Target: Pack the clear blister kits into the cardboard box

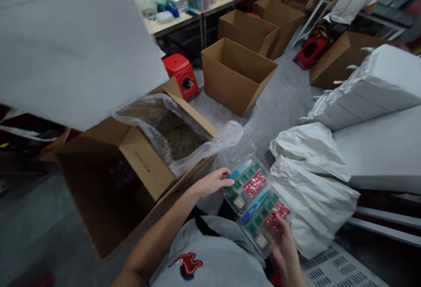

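Observation:
In front of my body I hold two clear plastic cases edge to edge, tilted; whether they are joined I cannot tell. The upper plastic case (242, 185) and the lower plastic case (261, 220) each show green squares, a blue stick-like piece, a red patterned piece and a pale block. My left hand (215, 183) grips the upper case at its left edge, thumb on top. At the lower right, my right hand (283, 245) is closed on the lower case, with fingertips over its red piece. The fingers underneath are hidden.
An open carton (108, 190) stands at my left, beside a plastic-lined carton (197, 125) with dark greenish contents. Beyond are a red stool (179, 65) and an open cardboard box (230, 81). White sacks (309, 190) lie at right. A person (353, 2) works at the far right.

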The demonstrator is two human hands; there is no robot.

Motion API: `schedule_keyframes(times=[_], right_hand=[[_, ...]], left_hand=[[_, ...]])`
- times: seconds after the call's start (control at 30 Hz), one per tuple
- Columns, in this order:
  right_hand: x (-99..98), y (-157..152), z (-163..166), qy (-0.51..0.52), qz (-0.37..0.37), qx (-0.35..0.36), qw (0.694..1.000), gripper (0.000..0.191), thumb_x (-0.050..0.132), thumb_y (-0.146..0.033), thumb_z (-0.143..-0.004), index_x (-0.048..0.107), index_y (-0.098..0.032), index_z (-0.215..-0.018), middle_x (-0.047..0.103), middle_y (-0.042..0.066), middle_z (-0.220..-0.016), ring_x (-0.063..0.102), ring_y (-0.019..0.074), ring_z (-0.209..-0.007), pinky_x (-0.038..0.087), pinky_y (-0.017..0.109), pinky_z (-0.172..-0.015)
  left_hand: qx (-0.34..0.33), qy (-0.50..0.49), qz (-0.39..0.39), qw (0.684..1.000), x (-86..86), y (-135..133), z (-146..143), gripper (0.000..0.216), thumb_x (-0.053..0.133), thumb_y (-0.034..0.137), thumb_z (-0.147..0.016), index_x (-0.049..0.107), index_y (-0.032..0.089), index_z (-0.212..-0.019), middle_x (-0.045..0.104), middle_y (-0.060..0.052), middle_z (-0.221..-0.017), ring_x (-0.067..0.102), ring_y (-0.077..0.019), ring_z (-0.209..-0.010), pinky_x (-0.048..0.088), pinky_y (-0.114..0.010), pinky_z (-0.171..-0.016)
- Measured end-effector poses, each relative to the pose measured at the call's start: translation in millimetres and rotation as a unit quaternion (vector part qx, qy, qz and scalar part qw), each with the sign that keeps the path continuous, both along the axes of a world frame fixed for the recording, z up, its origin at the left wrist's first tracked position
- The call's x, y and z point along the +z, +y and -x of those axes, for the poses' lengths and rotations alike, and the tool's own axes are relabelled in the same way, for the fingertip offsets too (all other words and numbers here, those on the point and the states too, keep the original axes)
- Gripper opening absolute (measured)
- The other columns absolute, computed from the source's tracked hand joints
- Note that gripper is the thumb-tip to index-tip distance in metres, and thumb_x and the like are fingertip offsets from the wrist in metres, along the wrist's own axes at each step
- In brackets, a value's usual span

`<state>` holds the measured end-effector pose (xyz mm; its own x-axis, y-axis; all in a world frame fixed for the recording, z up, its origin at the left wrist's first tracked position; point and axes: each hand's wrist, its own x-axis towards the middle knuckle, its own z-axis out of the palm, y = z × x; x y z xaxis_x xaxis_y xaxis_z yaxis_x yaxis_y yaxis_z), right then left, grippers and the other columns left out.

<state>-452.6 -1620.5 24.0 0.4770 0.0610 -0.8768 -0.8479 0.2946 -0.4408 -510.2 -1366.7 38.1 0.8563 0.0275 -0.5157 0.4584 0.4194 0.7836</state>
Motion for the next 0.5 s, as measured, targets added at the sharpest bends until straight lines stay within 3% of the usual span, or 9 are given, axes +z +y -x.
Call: schedule_keyframes(times=[0.13,0.3,0.4,0.5], right_hand=[[-6.6,-37.2,-75.8,-0.037,-0.020,0.012,0.999,0.029,0.077,-0.025,-0.055,0.066,-0.017,-0.081,0.072,0.000,-0.073,0.068,0.0180,-0.062,0.058,0.029,-0.057],[9.2,-71.8,-156.5,-0.052,-0.026,-0.018,0.998,0.026,0.077,-0.026,-0.055,0.065,-0.019,-0.077,0.071,-0.004,-0.067,0.067,0.0145,-0.062,0.057,0.024,-0.061],[16.4,-66.6,-198.8,-0.032,-0.031,-0.030,0.999,0.028,0.078,-0.025,-0.052,0.066,-0.018,-0.077,0.071,-0.002,-0.067,0.066,0.0137,-0.060,0.056,0.022,-0.059],[18.6,-51.8,-241.6,0.002,-0.035,-0.028,0.999,0.027,0.078,-0.021,-0.050,0.067,-0.017,-0.074,0.071,-0.001,-0.066,0.066,0.0140,-0.056,0.056,0.023,-0.056]], left_hand=[[-0.006,0.020,-0.018,1.000,8.8,-35.7,-82.8,0.043,0.073,0.048,-0.063,0.049,0.017,-0.082,0.051,0.005,-0.071,0.048,-0.0093,-0.063,0.038,-0.023,-0.055],[-0.011,0.025,-0.039,0.999,30.4,-74.7,-176.2,0.041,0.073,0.044,-0.063,0.053,0.016,-0.085,0.053,0.004,-0.074,0.048,-0.0092,-0.065,0.038,-0.022,-0.057],[0.007,0.036,-0.033,0.999,36.8,-72.6,-211.6,0.042,0.073,0.044,-0.064,0.054,0.016,-0.089,0.054,0.003,-0.076,0.050,-0.0097,-0.068,0.040,-0.022,-0.059],[0.043,0.056,-0.020,0.997,37.8,-52.9,-240.2,0.047,0.075,0.046,-0.063,0.053,0.016,-0.091,0.056,0.003,-0.076,0.051,-0.0098,-0.066,0.041,-0.022,-0.059]])
